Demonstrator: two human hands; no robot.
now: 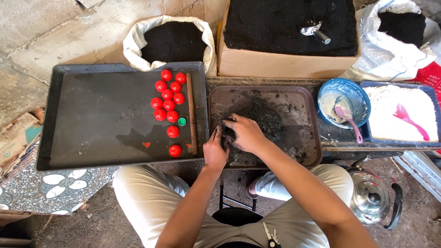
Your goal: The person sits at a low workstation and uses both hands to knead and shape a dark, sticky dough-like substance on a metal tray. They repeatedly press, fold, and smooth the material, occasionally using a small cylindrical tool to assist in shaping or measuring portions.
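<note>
Both hands, left (216,151) & right (245,133), have fingers curled shut round a lump of dark paste (228,134) at the front of the brown tray (308,138). Looks soft, sticky, crumbly, prob. light; best cupped from both sides w/ palms, not pinched.

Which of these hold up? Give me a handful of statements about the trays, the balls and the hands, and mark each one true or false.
1. Both hands, the left hand and the right hand, are on the dark clump in the brown tray. True.
2. The red balls lie in the brown tray. False: they lie in the large grey tray.
3. A single green cap sits among the red balls. True.
4. The blue bowl holds a metal scoop. False: it holds a pink spoon; the metal scoop lies in the cardboard box.
5. A metal kettle stands on the floor at the right. True.
</note>
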